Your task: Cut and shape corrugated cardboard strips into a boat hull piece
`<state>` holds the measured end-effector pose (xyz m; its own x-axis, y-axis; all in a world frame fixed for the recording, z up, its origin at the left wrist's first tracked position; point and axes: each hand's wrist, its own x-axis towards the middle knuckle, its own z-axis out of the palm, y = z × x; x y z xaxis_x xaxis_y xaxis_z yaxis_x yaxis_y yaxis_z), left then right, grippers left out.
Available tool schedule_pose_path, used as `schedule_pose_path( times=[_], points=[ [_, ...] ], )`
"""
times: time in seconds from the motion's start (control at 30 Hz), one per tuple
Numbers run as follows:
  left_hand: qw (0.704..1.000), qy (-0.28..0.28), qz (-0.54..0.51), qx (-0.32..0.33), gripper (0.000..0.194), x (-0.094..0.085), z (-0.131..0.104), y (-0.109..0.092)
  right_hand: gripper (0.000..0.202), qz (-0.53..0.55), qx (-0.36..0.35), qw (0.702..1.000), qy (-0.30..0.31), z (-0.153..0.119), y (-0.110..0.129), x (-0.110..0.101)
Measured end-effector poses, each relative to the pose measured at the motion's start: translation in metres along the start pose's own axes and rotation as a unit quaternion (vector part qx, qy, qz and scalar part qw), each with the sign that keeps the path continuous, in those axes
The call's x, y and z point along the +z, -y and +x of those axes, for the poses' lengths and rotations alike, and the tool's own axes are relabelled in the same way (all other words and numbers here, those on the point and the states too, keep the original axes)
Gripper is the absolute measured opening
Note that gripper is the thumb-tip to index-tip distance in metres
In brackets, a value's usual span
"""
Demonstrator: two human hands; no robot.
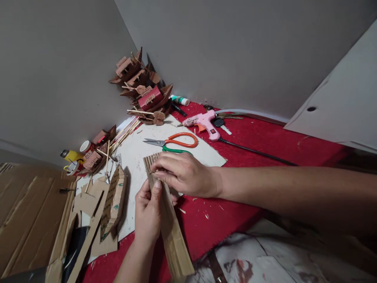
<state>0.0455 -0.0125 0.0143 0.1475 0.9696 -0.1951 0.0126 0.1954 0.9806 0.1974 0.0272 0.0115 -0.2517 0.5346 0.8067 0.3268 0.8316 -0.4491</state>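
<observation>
A long cardboard strip (173,243) slants from the middle of the view down to the front edge, its ribbed inner layer bare at the far end. My left hand (150,204) grips it from the left side, thumb on top. Over the ribbed end, my right hand (182,171) has its fingers bent and pressed together on the strip's surface; its fingertips are partly hidden. Scissors (179,141) with orange and green handles lie just beyond my right hand. To the left stands a cardboard boat hull (113,202).
A pink glue gun (206,124) with a black cord lies on the red cloth (253,137). Brown model boats (150,98) stand at the wall. Thin sticks (126,131), cardboard pieces (103,239) and a yellow bottle (72,155) are at the left.
</observation>
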Motion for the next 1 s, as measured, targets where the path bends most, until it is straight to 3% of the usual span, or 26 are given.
schedule_pose_path(
  times=[0.13,0.23,0.47,0.63,0.87,1.0],
  points=[
    [1.000,0.004,0.012,0.008,0.023,-0.002,-0.001,0.001,0.024,-0.040,0.013,0.999,0.034,0.001,0.000,-0.002],
    [0.999,-0.007,0.032,0.004,0.023,0.003,-0.004,-0.001,0.018,-0.079,0.019,0.994,0.070,0.001,-0.001,-0.002],
    [1.000,0.001,0.007,-0.012,0.023,0.005,-0.003,-0.001,0.019,-0.122,-0.013,0.989,0.085,0.000,-0.001,-0.002],
    [0.999,-0.010,-0.029,-0.015,0.017,-0.002,0.002,0.001,0.018,-0.101,-0.021,0.990,0.099,-0.003,0.000,0.000],
    [0.998,-0.035,-0.029,-0.038,0.025,-0.004,0.001,-0.001,0.016,-0.028,0.017,0.998,0.053,0.001,-0.002,0.001],
    [0.999,-0.024,-0.023,-0.023,0.022,-0.008,0.001,0.000,0.023,-0.031,0.022,0.996,0.080,0.003,-0.002,-0.003]
  ],
)
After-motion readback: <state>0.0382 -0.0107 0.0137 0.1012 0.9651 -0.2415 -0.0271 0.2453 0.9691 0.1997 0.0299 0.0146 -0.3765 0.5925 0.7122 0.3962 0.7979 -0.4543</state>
